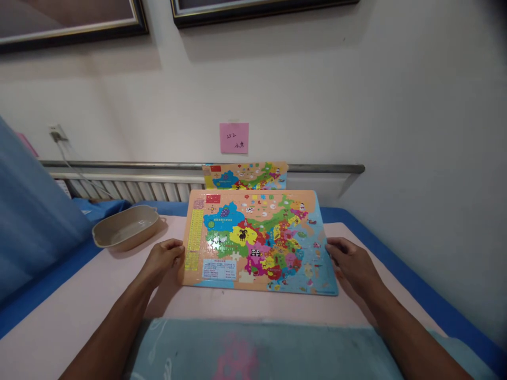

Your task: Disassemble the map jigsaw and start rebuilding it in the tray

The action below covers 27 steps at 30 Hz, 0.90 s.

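Observation:
A colourful map jigsaw puzzle (pixel 225 245) is held up on its board, tilted towards me, above the pink cloth. Pale gaps show where pieces are absent, in the green area on the left and along the lower middle. My left hand (pixel 164 257) pinches the board's left edge, thumb and fingers closed on it. On the opposite edge, my right hand (pixel 350 261) grips in the same way. Behind the board stands a matching map picture (pixel 245 175), its lower part hidden by the puzzle.
An oval beige basin (pixel 129 228) sits on the pink cloth (pixel 99 274) at the left. Blue edging (pixel 400 274) runs round the cloth. Behind are a metal rail (pixel 325 168), a radiator (pixel 174 191) and a pink note (pixel 234 138) on the wall. A blue curtain (pixel 31 211) hangs at left.

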Tool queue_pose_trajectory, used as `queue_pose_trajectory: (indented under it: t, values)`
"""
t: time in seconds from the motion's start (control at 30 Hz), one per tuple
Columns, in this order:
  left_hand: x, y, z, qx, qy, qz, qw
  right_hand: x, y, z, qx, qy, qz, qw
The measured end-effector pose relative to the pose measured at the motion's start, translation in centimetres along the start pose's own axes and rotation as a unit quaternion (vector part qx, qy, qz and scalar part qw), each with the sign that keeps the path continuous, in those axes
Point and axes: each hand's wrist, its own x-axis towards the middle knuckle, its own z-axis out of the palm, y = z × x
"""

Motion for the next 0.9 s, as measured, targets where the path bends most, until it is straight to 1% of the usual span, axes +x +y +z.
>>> queue_pose_trajectory:
  t: [0.17, 0.3, 0.53, 0.73, 0.83, 0.9]
  values:
    - [-0.1, 0.3, -0.2, -0.001, -0.01, -0.009, 1.0, 0.0, 0.2, 0.1, 0.004, -0.007, 0.005, 1.0]
    - [-0.1, 0.3, -0.3, -0.013, -0.012, -0.02, 1.0, -0.1, -0.1, 0.0, 0.003, -0.01, -0.002, 1.0]
    - [-0.5, 0.5, -0.3, -0.063, -0.041, -0.035, 0.997, -0.2, -0.3, -0.2, 0.015, -0.023, -0.009, 1.0]
    - [-0.2, 0.6, -0.5, -0.081, -0.054, -0.082, 0.992, 0.2, 0.7, -0.3, 0.025, -0.033, -0.004, 0.999]
    - [0.1, 0.4, -0.7, -0.092, -0.061, -0.095, 0.989, 1.0, 1.1, -0.3, -0.004, -0.029, -0.034, 0.999]
    - [0.5, 0.7, -0.7, -0.102, -0.067, -0.098, 0.988, 1.8, 0.9, -0.4, -0.018, -0.024, -0.054, 0.998]
